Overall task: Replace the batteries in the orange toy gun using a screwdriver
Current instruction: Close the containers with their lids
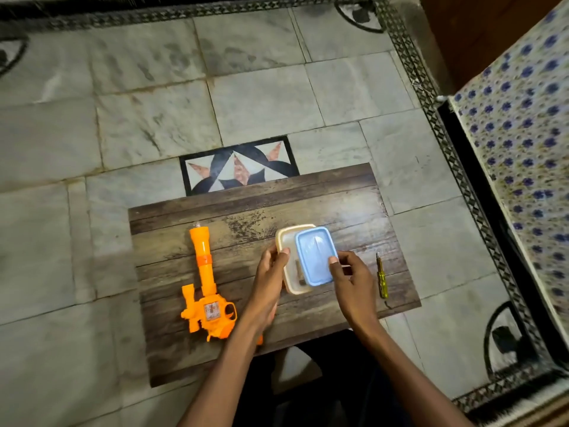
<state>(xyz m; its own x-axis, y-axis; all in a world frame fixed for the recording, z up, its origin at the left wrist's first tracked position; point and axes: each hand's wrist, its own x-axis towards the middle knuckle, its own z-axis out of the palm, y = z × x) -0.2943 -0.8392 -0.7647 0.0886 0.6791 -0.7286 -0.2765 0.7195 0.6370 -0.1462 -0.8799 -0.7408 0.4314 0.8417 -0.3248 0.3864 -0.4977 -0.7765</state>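
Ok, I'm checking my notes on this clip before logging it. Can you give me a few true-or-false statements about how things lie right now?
1. The blue lid sits squarely shut on the cream container. False: it is shifted aside.
2. The screwdriver lies untouched on the board. True.
3. The left hand holds the toy gun. False: it holds the container.
4. The right hand grips the lid. True.

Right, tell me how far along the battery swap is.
Barely begun. Done: nothing on the orange toy gun, which lies untouched on the board. In hand: the left hand steadies the cream container while the right hand holds its blue lid askew. Left: picking up the screwdriver, unscrewing, swapping batteries.
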